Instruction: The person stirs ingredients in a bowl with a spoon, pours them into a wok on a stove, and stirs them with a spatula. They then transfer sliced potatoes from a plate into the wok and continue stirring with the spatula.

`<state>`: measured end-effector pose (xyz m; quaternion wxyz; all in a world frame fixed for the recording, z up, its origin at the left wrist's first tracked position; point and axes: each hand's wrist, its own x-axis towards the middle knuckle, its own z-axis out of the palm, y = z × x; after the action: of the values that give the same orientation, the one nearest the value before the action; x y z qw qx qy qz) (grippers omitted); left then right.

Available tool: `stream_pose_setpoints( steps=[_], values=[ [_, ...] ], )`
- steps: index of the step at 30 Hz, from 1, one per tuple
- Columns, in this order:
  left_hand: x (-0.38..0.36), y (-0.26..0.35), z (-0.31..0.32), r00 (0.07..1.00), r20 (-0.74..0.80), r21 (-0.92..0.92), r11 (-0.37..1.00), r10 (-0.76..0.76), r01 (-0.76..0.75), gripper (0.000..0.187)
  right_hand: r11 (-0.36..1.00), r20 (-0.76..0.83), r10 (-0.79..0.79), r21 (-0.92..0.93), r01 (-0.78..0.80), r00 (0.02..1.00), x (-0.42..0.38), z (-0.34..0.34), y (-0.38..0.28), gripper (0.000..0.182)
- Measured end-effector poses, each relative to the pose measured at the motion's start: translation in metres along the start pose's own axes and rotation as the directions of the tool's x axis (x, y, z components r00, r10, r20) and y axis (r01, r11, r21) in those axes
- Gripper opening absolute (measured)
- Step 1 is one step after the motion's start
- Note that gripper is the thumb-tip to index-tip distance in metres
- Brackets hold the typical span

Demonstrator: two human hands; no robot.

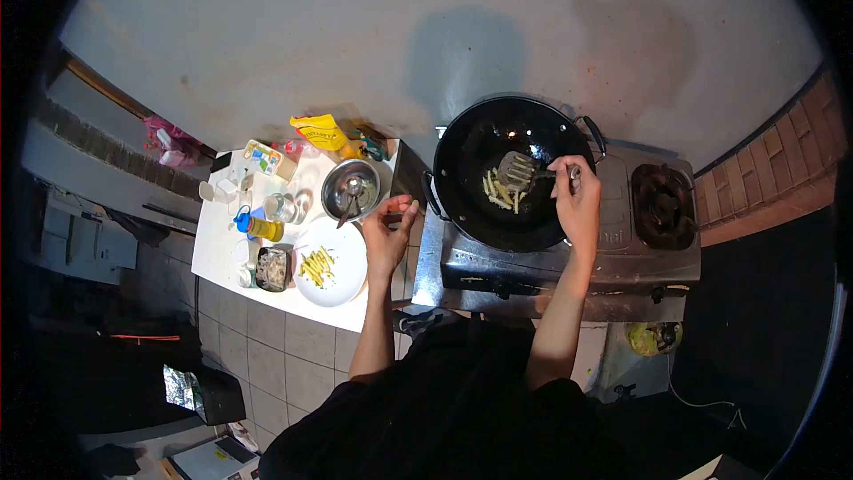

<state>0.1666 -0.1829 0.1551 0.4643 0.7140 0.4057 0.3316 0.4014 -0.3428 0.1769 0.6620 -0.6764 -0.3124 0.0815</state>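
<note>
My right hand (577, 200) is closed around the handle of a slotted spatula (518, 171). The spatula's head lies inside a black two-handled wok (475, 138), over several pale yellow-green strips (499, 196) of food. My left hand (387, 238) hovers between the wok and a white plate (342, 298). Its fingers are loosely curled and slightly apart, with nothing visible in them. More yellow-green strips (315, 267) lie on that plate. Close to the left fingertips is a steel bowl (330, 185) with a spoon (348, 207) in it.
Under the wok is a metal gas stove (551, 271), its second burner (664, 207) at right. The white table (213, 249) holds an oil bottle (264, 228), a glass jar (280, 207), a dark container (273, 268), a yellow bag (318, 132) and a tub (269, 160). A wall rises behind.
</note>
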Motion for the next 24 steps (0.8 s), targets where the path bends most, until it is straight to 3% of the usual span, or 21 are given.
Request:
stream_pose_setpoints(
  steps=[3, 16, 24],
  values=[
    [-0.001, 0.000, -0.002, 1.000, -0.010, 0.005, 1.000, 0.010, -0.010, 0.023, 0.996, 0.001, -0.066, -0.053, 0.066, 0.998, 0.001, 0.001, 0.003, 0.005],
    [0.001, -0.001, -0.001, 1.000, 0.008, 0.001, 1.000, 0.016, -0.016, 0.022, 0.997, 0.023, -0.064, -0.045, 0.065, 0.998, -0.001, -0.011, -0.009, 0.009],
    [0.005, -0.001, 0.004, 0.998, 0.058, 0.023, 1.000, 0.019, -0.020, 0.022, 0.997, 0.017, 0.050, -0.062, -0.049, 0.999, -0.002, -0.009, -0.011, 0.004]
  ],
)
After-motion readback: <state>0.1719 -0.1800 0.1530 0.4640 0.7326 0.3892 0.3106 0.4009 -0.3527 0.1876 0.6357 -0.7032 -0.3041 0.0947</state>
